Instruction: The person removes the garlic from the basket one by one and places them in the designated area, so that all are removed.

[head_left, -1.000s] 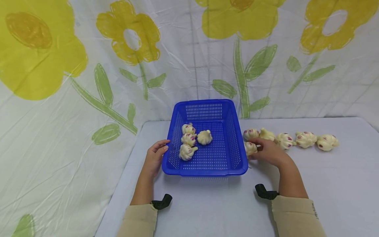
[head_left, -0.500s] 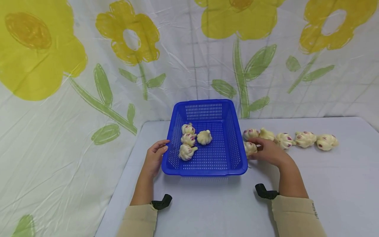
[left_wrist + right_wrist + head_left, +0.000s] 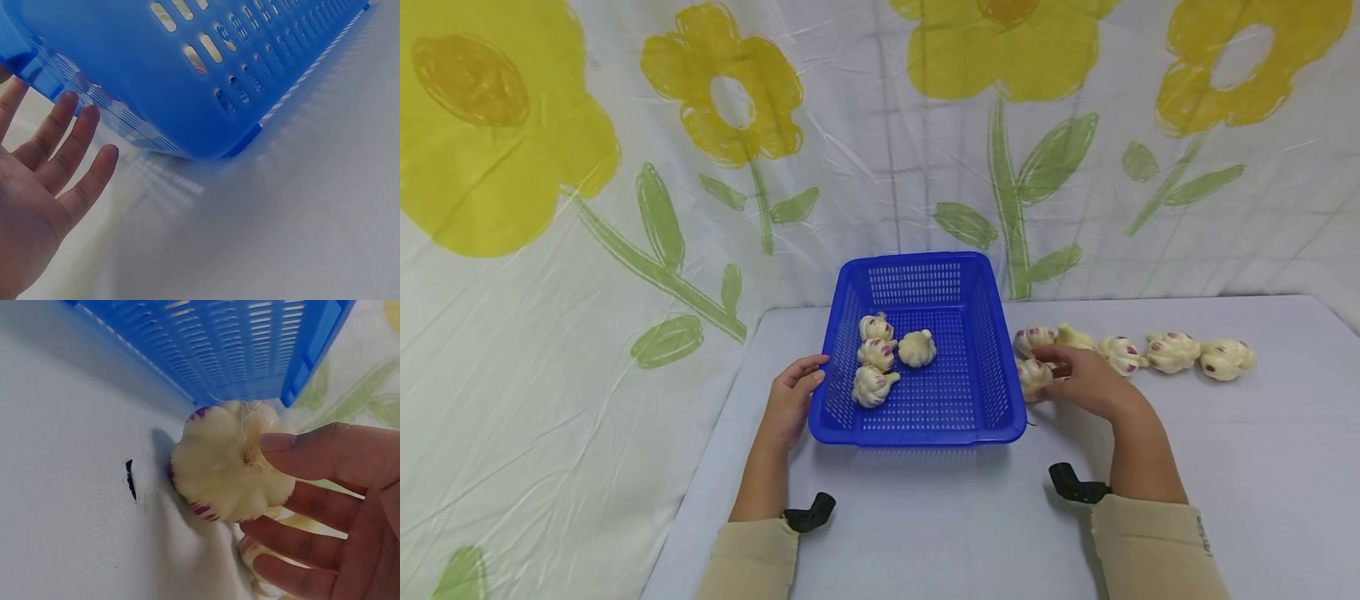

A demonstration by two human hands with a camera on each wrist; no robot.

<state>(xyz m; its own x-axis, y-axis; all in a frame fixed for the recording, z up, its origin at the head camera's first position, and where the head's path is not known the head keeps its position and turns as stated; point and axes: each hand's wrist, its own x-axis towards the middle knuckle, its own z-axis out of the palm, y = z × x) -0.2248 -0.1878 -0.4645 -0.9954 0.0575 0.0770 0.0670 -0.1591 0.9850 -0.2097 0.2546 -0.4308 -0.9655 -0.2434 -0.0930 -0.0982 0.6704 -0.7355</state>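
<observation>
A blue plastic basket [image 3: 917, 436] holds several garlic bulbs, three of them in a column along its left side and another garlic bulb [image 3: 917, 348] beside them. My left hand [image 3: 790, 402] is at the basket's left wall, its fingertips at the rim; in the left wrist view its fingers [image 3: 75, 147] are spread and nearly straight. By the basket's right wall, my right hand [image 3: 1086, 382] holds a garlic bulb [image 3: 225, 465] between thumb and fingers. The right wrist view shows the thumb on the bulb's near face, with the other fingers partly behind it.
Several more garlic bulbs lie in a row right of the basket, from a purple-streaked garlic bulb [image 3: 1035, 339] to a garlic bulb [image 3: 1225, 360] at the far right. A flowered curtain [image 3: 865, 150] hangs behind the white table [image 3: 1247, 467].
The garlic bulb in my right hand has turned, and the hand has shifted very slightly. The left hand and the basket stay in place.
</observation>
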